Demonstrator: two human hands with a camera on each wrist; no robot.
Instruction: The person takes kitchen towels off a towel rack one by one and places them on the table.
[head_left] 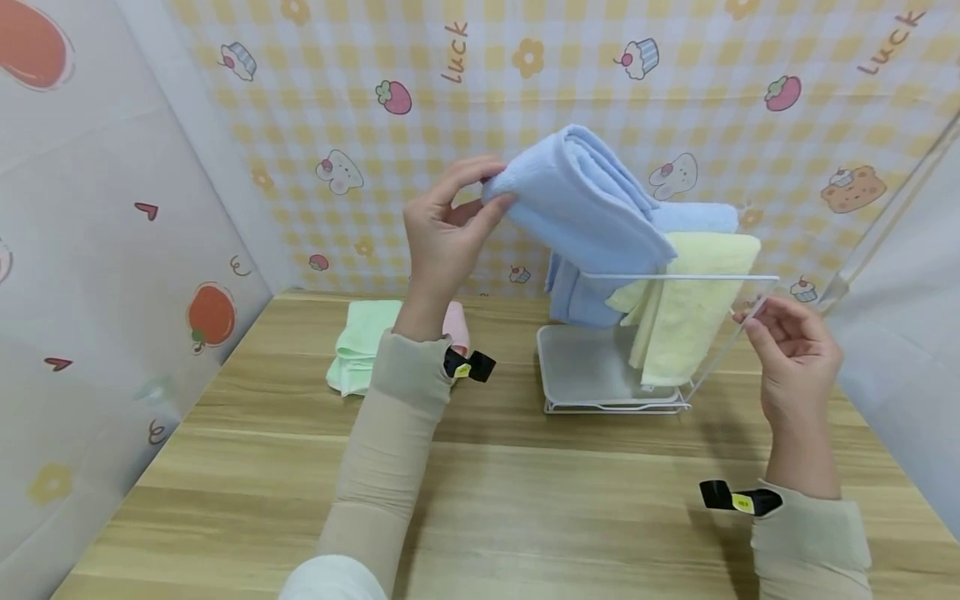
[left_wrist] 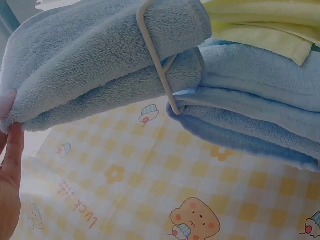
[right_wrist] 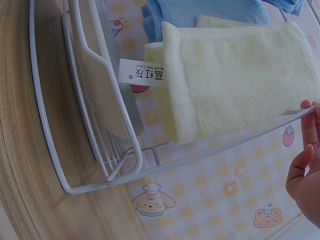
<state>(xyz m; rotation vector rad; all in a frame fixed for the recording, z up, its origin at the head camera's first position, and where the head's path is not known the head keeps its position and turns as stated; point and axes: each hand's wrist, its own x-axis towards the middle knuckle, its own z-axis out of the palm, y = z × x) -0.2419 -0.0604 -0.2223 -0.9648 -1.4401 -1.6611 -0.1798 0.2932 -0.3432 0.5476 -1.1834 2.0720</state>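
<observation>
A folded light blue towel (head_left: 570, 192) slants up above a white wire rack (head_left: 682, 277), its free corner pinched between the thumb and fingers of my left hand (head_left: 450, 225). More blue towelling (left_wrist: 255, 100) hangs at the rack's far side in the left wrist view; whether it is the same piece I cannot tell. Over the rack's front bar drapes a pale yellow towel (head_left: 693, 308), with a white label (right_wrist: 142, 73) at its lower edge. My right hand (head_left: 798, 358) grips the rack's right upright near its top corner.
A grey tray (head_left: 588, 362) forms the rack's base on the wooden table (head_left: 480, 500). Left of it lie a folded mint green towel (head_left: 363, 342) and a pink towel (head_left: 456, 325), partly behind my left forearm. A patterned cloth wall (head_left: 480, 100) stands close behind.
</observation>
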